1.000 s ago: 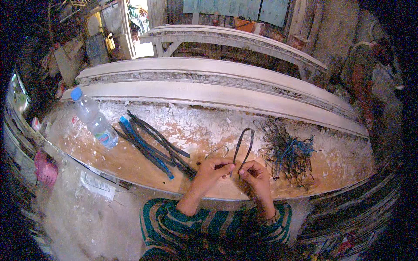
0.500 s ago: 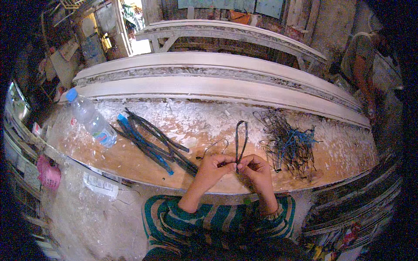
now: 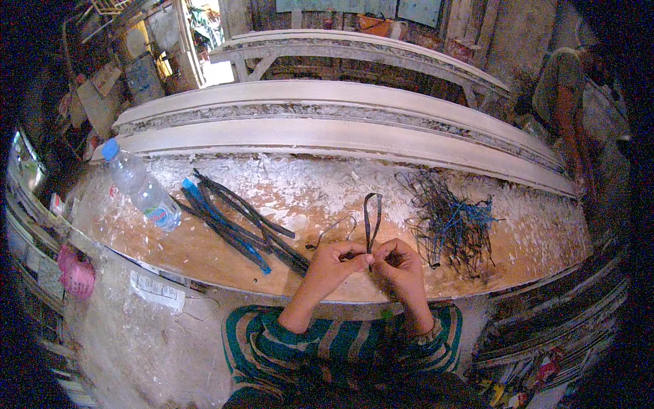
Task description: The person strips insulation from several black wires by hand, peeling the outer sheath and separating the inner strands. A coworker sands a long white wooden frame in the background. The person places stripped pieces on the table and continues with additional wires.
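Observation:
Between my hands a thin black strap (image 3: 373,213) stands up in a narrow loop. My left hand (image 3: 338,263) pinches its lower end between thumb and finger. My right hand (image 3: 398,263) is closed beside it with the fingertips together at the same end; the exact grip is partly hidden. To the left lie several long black and blue strap bundles (image 3: 235,225), their near ends close to my left wrist. A tangled pile of thin black and blue strips (image 3: 455,228) lies right of my right hand. A thin curled strip (image 3: 334,228) rests just beyond my left hand.
A clear plastic bottle with a blue cap (image 3: 142,185) lies on the dusty wooden table (image 3: 170,255) at left. Long white boards (image 3: 327,133) run across its far side. A pink container (image 3: 76,273) is at lower left. Another person (image 3: 569,116) is at far right.
The loop has tilted slightly to the left and its top has dropped a little. My right fingers have shifted slightly at its base.

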A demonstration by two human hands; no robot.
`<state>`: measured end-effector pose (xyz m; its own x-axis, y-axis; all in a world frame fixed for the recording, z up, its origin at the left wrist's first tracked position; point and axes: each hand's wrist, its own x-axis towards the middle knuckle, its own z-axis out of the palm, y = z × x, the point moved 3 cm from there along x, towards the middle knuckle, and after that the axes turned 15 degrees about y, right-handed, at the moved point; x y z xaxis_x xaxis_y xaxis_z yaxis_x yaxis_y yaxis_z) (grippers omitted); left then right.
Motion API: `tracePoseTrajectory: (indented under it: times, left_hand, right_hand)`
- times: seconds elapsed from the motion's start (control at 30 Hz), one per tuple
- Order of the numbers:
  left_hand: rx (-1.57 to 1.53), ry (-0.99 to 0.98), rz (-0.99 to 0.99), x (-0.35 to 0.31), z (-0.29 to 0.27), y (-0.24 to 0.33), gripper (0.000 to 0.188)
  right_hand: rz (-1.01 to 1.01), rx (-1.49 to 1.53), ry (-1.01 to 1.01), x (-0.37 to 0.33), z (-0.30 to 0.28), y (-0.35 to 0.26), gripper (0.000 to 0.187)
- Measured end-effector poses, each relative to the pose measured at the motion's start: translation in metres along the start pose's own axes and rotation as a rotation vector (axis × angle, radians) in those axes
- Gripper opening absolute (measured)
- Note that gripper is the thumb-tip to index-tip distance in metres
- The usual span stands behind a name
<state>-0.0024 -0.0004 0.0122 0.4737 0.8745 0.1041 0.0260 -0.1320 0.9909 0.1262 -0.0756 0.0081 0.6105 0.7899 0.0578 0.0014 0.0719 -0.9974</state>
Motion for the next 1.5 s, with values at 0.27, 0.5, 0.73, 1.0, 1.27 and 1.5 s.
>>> tracePoseTrajectory:
  times: [0.27, 0.5, 0.73, 1.0, 1.27, 1.5]
  left_hand:
    - [-0.312, 0.056, -0.162, 0.002, 0.001, -0.014, 0.014]
    - [-0.353, 0.075, -0.197, 0.002, -0.003, -0.011, 0.014]
    - [-0.395, 0.099, -0.158, 0.003, -0.002, -0.015, 0.015]
    - [-0.417, 0.106, -0.127, 0.003, -0.002, -0.015, 0.014]
    - [-0.341, 0.052, -0.111, 0.002, -0.003, -0.014, 0.011]
    - [-0.376, 0.013, -0.142, -0.002, 0.001, -0.008, 0.011]
  right_hand:
    - [-0.302, -0.101, -0.058, -0.003, -0.001, -0.010, 0.005]
    - [-0.604, -0.229, -0.066, -0.011, 0.005, -0.022, 0.013]
    - [-0.613, -0.307, -0.104, -0.014, 0.006, -0.024, 0.020]
    - [-0.545, -0.235, -0.010, -0.015, 0.006, -0.024, 0.017]
    - [-0.464, -0.156, 0.020, -0.010, 0.002, -0.017, 0.011]
    - [0.119, 0.063, 0.099, -0.006, -0.008, 0.004, 0.008]
